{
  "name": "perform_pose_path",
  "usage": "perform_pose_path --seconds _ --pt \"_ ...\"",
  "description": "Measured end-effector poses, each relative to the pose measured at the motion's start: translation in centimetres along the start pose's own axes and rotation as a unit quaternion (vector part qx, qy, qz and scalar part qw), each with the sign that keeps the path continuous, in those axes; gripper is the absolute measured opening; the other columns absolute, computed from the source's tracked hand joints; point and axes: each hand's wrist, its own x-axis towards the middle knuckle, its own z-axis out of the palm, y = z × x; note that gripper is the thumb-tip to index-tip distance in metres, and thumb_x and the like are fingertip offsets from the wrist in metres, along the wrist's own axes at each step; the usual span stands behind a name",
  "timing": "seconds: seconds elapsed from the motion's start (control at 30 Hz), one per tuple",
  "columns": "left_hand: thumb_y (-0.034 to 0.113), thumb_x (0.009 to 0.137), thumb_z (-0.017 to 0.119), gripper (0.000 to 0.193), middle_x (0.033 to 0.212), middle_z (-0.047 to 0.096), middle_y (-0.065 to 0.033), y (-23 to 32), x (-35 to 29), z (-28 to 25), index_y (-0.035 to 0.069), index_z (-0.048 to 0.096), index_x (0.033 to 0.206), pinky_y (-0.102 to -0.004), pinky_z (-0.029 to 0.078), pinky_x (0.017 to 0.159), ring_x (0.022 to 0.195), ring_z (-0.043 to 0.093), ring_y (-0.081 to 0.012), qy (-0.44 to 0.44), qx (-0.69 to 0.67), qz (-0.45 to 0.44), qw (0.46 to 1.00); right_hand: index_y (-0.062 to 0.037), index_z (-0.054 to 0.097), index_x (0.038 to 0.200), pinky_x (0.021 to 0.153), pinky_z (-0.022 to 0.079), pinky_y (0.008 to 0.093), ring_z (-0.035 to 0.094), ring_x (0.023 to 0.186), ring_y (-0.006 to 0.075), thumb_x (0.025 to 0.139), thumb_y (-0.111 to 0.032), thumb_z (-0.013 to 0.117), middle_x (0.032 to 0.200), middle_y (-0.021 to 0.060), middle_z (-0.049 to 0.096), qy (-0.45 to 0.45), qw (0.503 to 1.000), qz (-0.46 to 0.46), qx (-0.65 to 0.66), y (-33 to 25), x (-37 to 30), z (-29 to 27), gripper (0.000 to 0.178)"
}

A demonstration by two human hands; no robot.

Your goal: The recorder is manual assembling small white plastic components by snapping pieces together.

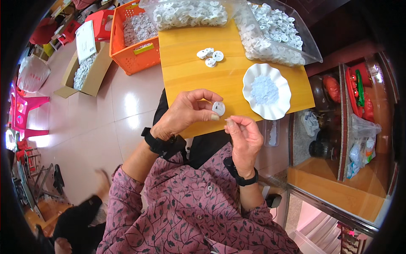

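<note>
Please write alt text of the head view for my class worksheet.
A person's left hand holds a round white piece above a yellow table, the right hand pinched close beside it. Around them are loose white pieces, a wavy-rimmed white dish of pale bits, and clear bins of white parts.

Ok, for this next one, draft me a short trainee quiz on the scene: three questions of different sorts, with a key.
1. Which hand holds the round white disc?
2. True or false: the wavy-edged white dish with pale powder in it stands to the left of the loose white discs on the table.
3. What colour is the plastic crate at the table's far left corner?
A) green
B) orange
C) blue

Key:
1. The left hand, between thumb and finger.
2. False: it stands to their right, nearer the person.
3. B
</note>
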Motion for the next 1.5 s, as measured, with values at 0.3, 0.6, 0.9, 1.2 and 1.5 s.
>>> perform_pose_path --seconds 0.3,0.6,0.9,1.2,1.5 --pt "-0.007 0.083 0.073 0.036 0.107 0.068 -0.0069 -2.4 -1.5 1.7 -0.002 0.062 0.117 -0.03 0.056 0.091 0.099 0.066 -0.0148 0.008 -0.147 0.051 0.988 0.0041 0.063 0.104 0.077 0.051 0.0216 0.063 0.085 0.0093 0.094 0.0 0.066 0.093 0.0059 0.067 0.016 1.0 -0.004 0.016 0.4 0.5 0.9 0.012" --pt "-0.004 0.085 0.072 0.036 0.107 0.068 -0.0086 -3.2 -1.8 2.0 -0.003 0.062 0.119 -0.0302 0.058 0.09 0.098 0.067 -0.0151 0.026 -0.139 0.035 0.989 0.0023 0.064 0.098 0.074 0.049 0.0218 0.058 0.084 0.0088 0.092 -0.001 0.067 0.099 0.0032 0.061 -0.009 0.997 -0.054 -0.058 1.1 0.6 0.4 0.007" --pt "-0.004 0.085 0.073 0.037 0.107 0.068 -0.0093 -3.7 -1.8 2.0 -0.003 0.062 0.12 -0.0302 0.058 0.09 0.098 0.067 -0.0161 0.038 -0.132 0.029 0.99 0.002 0.063 0.093 0.073 0.048 0.0219 0.056 0.085 0.0091 0.093 -0.003 0.067 0.1 0.004 0.057 -0.016 0.997 -0.045 -0.065 1.3 0.6 0.2 0.006" --pt "-0.003 0.084 0.074 0.038 0.107 0.068 -0.0084 -3.8 -2.0 1.9 -0.003 0.063 0.12 -0.0288 0.057 0.09 0.098 0.067 -0.0149 0.04 -0.126 0.033 0.991 0.0011 0.062 0.092 0.072 0.049 0.0244 0.057 0.083 0.0115 0.091 -0.002 0.067 0.098 0.0056 0.059 -0.012 0.993 -0.069 -0.094 1.7 0.6 0.2 0.006" --pt "-0.003 0.083 0.075 0.037 0.105 0.067 -0.005 -4.0 -2.2 2.0 -0.002 0.065 0.118 -0.027 0.056 0.09 0.096 0.065 -0.0123 0.05 -0.098 0.058 0.992 0.0004 0.062 0.092 0.07 0.05 0.0259 0.058 0.081 0.0134 0.09 -0.002 0.068 0.097 0.0075 0.059 -0.021 0.985 -0.109 -0.133 1.6 0.5 0.5 0.007"
